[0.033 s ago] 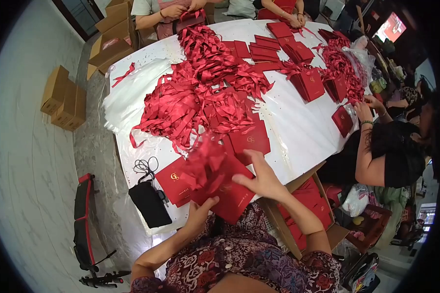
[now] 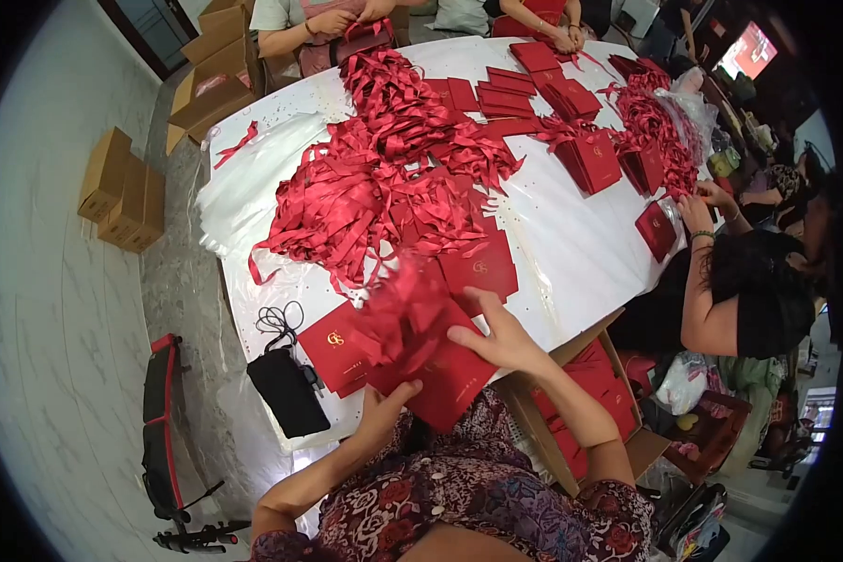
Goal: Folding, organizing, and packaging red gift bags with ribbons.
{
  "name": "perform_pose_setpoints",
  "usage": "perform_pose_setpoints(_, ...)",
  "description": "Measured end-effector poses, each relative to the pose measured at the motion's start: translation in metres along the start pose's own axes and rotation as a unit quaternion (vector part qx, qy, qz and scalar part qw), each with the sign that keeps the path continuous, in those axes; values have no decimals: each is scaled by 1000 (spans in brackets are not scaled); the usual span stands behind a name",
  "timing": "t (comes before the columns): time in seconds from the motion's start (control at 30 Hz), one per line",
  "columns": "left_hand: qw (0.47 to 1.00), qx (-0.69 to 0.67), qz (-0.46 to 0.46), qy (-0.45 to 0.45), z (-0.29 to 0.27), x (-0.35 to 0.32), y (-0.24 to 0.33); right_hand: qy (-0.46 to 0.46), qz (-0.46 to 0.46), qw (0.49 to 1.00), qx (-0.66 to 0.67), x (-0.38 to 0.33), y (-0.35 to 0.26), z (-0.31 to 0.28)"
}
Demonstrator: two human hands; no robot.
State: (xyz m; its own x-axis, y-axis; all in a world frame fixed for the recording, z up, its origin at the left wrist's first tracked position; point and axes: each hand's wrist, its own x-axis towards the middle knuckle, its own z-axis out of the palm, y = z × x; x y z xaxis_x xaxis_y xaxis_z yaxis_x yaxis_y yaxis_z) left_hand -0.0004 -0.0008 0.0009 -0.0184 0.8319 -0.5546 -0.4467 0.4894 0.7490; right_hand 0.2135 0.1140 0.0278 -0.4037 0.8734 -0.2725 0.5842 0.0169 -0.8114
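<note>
A red folded card (image 2: 445, 375) is held at the near edge of the white tabletop (image 2: 571, 253). The left hand (image 2: 384, 410) is clamped on its lower edge; the right hand (image 2: 501, 337) is pressed flat on top, fingers spread. A tangled red ribbon heap (image 2: 375, 187) lies just beyond.

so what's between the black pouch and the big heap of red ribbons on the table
In the head view, a flat red card folder lies between the black pouch and the ribbon heap, with a coiled black cord beside it on the white tabletop.
</note>
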Motion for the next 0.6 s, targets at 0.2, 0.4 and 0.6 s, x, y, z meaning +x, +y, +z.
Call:
perform_pose_setpoints(0.2, 999, 19, -28, -33, -17, 11, 1, -83, 99, 921, 367, 4, 28, 38)
perform_pose_setpoints(0.4, 996, -35, -65, -44, 4, 13, 26, 43, 19, 926, 375, -2, 55, 82)
perform_pose_setpoints(0.6, 996, -63, -68, 15, 8, 27, 24, -10, 41, 875, 483, -4, 21, 46)
